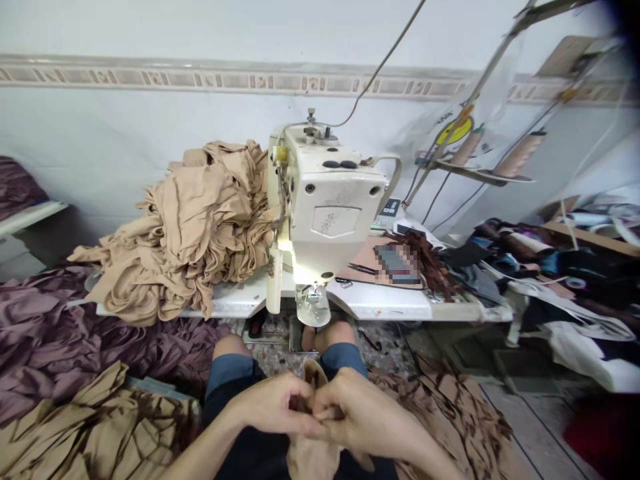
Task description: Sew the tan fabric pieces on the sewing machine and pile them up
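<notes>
1. Lower centre of the frame: a seated person's left hand [273, 403] and right hand [360, 413] meet above the lap, fingers of both pinched together on a piece of tan cloth [313, 457], soft and creased, hanging below them.
2. Centre: a cream sewing machine [333, 200], smooth, boxy and scuffed, its lamp lit near the needle.
3. Left of centre: a tall pile of tan fabric [200, 213], matte, folded and rumpled, slumping over the front edge of a white tabletop [395, 305].
4. Far left: crumpled purplish fabric [30, 320]; below it, lower left, loose tan folds [95, 440].
5. Lower right: a brownish fabric heap [445, 420] on the floor, which I see is speckled [390, 347] near the centre.
6. Upper right: tapered thread cones [523, 153] on a metal stand.
7. Top: a pale, glossy wall [150, 27] crossed by a patterned tile band [260, 83].
</notes>
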`<state>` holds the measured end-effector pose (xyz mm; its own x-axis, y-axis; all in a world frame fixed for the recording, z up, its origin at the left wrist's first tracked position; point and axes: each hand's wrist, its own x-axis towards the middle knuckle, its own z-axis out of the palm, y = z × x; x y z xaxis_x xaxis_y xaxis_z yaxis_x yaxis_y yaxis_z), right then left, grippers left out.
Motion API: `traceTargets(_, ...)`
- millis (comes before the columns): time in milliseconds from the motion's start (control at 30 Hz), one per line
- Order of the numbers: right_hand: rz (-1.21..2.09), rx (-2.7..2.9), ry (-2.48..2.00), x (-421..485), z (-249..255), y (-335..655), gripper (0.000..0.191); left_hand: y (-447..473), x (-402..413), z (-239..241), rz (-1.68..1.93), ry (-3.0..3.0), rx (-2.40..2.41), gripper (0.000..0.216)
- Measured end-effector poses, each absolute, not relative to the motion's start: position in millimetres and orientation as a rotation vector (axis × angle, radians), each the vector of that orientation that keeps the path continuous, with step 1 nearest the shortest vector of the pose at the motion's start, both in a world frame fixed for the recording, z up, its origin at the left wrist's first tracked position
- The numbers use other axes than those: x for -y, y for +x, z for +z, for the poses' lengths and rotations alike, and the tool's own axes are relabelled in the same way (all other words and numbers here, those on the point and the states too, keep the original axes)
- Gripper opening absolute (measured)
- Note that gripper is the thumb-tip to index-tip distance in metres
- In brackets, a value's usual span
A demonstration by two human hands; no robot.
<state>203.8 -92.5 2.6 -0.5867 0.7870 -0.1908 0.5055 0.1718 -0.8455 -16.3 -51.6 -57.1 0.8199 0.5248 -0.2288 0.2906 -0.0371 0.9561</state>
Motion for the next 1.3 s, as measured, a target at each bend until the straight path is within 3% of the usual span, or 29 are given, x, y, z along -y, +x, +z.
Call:
traceTargets(167, 1.491, 1.829, -1.319, 89.5, -17.1, 231.6, 0.03, -31.0, 52.7, -64.7, 0.414, 1.602, -0.754, 0.039)
traceTargets(433, 1.304, 1.314, -1.344, 77.5, -49.5, 218.3, 0.048, -33.4, 46.6, -55.7, 0.784, 1.542, -0.897, 0.043)
traceTargets(633, 0.785, 1.519, -1.333, 88.5, -22.0, 211.4, 0.036, -35.9, 41.6, -46.5, 0.93, 1.94, -0.935, 0.03)
traceTargets(800, 0.537, 1.609, -1.269, 85.2, -4.6, 209.5, 0.031, -28.9, 33.2, -40.9, 0.944, 1.738, -0.925, 0.023)
traceTargets(1033, 0.474, 1.539, -1.241, 75.9, 3.2, 208.5, 0.027, -23.5, 27.9, -38.3, 1.035, 1.571, -0.933, 0.022)
traceTargets(1300, 0.635, 1.304, -1.353, 54.2, -4.3, 210.7, 0.033, -12.5, 15.3, -27.0, 1.018, 1.35, -1.015, 0.029)
